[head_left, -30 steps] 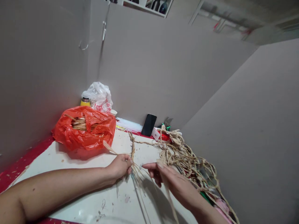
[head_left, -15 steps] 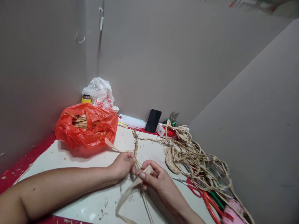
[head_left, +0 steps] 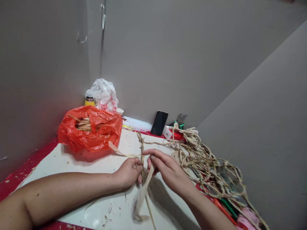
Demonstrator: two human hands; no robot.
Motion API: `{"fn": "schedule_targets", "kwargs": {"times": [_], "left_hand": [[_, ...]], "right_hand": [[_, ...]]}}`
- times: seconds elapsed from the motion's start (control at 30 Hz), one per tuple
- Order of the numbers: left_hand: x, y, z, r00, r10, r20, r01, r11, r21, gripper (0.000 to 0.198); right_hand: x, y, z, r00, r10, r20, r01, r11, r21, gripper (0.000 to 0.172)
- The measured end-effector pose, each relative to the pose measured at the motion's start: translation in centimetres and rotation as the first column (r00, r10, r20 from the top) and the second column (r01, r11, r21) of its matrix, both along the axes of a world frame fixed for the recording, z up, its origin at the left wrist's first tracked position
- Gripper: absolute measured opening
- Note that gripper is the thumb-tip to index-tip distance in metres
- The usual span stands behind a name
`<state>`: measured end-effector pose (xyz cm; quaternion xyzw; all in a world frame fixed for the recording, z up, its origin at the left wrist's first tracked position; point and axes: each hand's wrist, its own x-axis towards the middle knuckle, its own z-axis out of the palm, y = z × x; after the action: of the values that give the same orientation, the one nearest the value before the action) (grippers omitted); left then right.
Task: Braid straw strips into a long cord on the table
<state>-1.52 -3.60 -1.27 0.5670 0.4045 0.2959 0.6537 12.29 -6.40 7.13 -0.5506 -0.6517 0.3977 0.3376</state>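
A braided straw cord (head_left: 142,148) runs down the white board (head_left: 88,175) toward me. My left hand (head_left: 130,172) pinches its lower end, where loose strands come out below the fingers. In my right hand (head_left: 163,164), thumb and fingers close on a pale flat fibre strip (head_left: 143,191), whose tail hangs down and is blurred by motion. The right index finger stretches out and reaches the braid just above my left fingers. Another pale strip end (head_left: 115,149) sticks out to the left of the braid.
A red plastic bag (head_left: 96,140) holding straw strips lies at the left. Behind it are a white bag (head_left: 104,92) and a yellow bottle (head_left: 89,101). A phone (head_left: 159,123) leans on the back wall. Coiled braided rope (head_left: 211,169) is heaped at the right, over red-handled tools.
My right hand has moved up and away from me, lifting the strip toward the braid. Its forearm now covers the scissors. The left hand has stayed at the braid.
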Motion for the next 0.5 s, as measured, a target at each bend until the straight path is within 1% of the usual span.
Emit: {"fn": "schedule_targets", "kwargs": {"times": [0.03,0.07,0.13,0.17,0.23,0.3,0.4,0.5], "left_hand": [[0.1,0.0,0.0,1.0,-0.002,-0.007,0.002,1.0,0.009,0.011],[0.1,0.0,0.0,1.0,0.003,-0.014,-0.003,1.0,0.018,0.009],[0.3,-0.1,0.0,0.999,0.036,-0.036,-0.035,0.999,0.024,0.013],[0.4,-0.1,-0.1,0.997,0.06,-0.054,-0.059,0.998,0.019,0.017],[0.6,-0.1,-0.1,0.991,0.087,-0.105,-0.089,0.996,-0.01,0.021],[0.7,-0.1,-0.3,0.988,0.071,-0.14,-0.078,0.996,-0.045,0.02],[0.7,0.1,-0.5,0.993,0.043,-0.111,-0.045,0.999,-0.009,0.016],[0.4,0.2,-0.6,0.999,0.048,-0.019,-0.047,0.996,0.075,0.008]], "right_hand": [[-0.8,1.3,0.0,0.995,0.01,0.096,-0.013,0.999,0.036,0.03],[-1.7,2.6,-0.1,0.982,0.027,0.188,-0.036,0.998,0.042,0.031],[-3.7,5.3,-0.9,0.928,0.1,0.358,-0.109,0.994,0.007,0.029],[-4.7,6.4,-1.4,0.894,0.135,0.427,-0.142,0.99,-0.016,0.027],[-6.4,8.1,-2.2,0.849,0.188,0.493,-0.189,0.981,-0.048,0.016],[-7.7,8.8,-2.5,0.837,0.235,0.494,-0.235,0.97,-0.063,0.003],[-9.3,8.7,-1.4,0.84,0.313,0.443,-0.314,0.947,-0.075,0.014],[-11.1,8.5,0.3,0.874,0.378,0.304,-0.381,0.923,-0.054,0.022]]}}
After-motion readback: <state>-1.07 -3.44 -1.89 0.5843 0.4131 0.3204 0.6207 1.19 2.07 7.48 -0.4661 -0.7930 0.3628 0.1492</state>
